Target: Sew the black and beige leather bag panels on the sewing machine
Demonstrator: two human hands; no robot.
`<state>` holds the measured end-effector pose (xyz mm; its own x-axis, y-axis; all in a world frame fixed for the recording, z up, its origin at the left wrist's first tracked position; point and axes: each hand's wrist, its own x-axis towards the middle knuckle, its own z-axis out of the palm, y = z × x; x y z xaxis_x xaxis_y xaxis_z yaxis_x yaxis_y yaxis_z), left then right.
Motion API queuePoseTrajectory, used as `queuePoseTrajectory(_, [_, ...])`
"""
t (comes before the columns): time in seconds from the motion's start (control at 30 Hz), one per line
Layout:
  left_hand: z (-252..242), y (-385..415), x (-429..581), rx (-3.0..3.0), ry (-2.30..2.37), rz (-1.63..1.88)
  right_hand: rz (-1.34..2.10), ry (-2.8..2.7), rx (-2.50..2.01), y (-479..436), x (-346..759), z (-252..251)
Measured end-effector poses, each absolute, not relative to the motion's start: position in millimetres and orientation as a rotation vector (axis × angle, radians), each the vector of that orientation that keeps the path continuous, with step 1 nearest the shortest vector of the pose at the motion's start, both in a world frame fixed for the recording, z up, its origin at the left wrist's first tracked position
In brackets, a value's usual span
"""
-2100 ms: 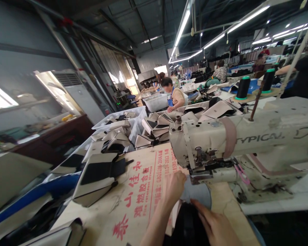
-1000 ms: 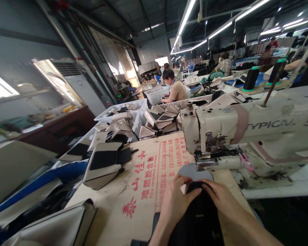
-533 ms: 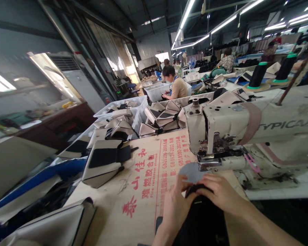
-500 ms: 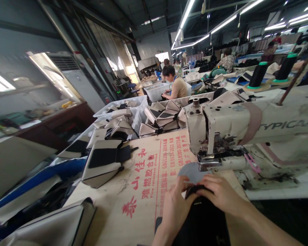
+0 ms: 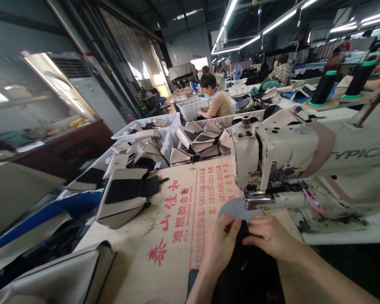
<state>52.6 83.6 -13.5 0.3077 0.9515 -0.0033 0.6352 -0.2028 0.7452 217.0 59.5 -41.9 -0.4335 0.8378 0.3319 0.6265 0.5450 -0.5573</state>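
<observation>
Several white plastic crates (image 5: pixel 145 124) hold beige-and-black fabric panels, and one loose beige-and-black panel (image 5: pixel 123 196) lies on a tan cardboard sheet (image 5: pixel 174 236) printed in red Chinese characters, covering the counter (image 5: pixel 286 226). Left hand (image 5: pixel 220 249) and right hand (image 5: pixel 272 238) each have the grip pinching the top of a black fabric piece (image 5: pixel 248 274), on the counter and cut off by the frame bottom, its shape unclear. A grey rounded piece (image 5: pixel 236 208) sits partly under the fingers, beside a cream TYPICAL sewing machine (image 5: pixel 304 169). Beyond, a seated co-worker (image 5: pixel 213 99) works in a long fluorescent-lit workshop.
</observation>
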Motion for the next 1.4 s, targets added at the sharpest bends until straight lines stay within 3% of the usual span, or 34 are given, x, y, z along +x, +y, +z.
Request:
queuePoseTrajectory(0.17, [-26.7, 90.5, 48.4, 1.764, 1.341, 0.675, 0.683, -2.163, -1.148, 61.5, 216.3, -35.5])
queuePoseTrajectory(0.33, [-31.2, 94.2, 48.0, 1.712, 1.35, 0.666, 0.888, -1.755, -1.292, 59.7, 212.0, -41.8])
queuePoseTrajectory(0.67, [-41.1, 92.2, 52.0, 1.644, 1.429, 0.708, 0.571, -2.025, -1.147, 59.2, 205.6, -37.1])
queuePoseTrajectory(0.83, [-22.1, 71.7, 38.7, 1.802, 1.371, 0.938, 0.513, -1.92, -1.186, 56.1, 203.3, -41.4])
queuePoseTrajectory(1.17, [-23.9, 62.2, 16.6, 2.547, 1.135, 0.705, 0.364, -1.833, -1.184, 56.0, 198.5, -53.0])
queuePoseTrajectory(1.4, [-13.8, 73.9, 21.7, 2.532, 1.123, 0.555, 0.42, -1.875, -1.159, 60.5, 205.0, -49.9])
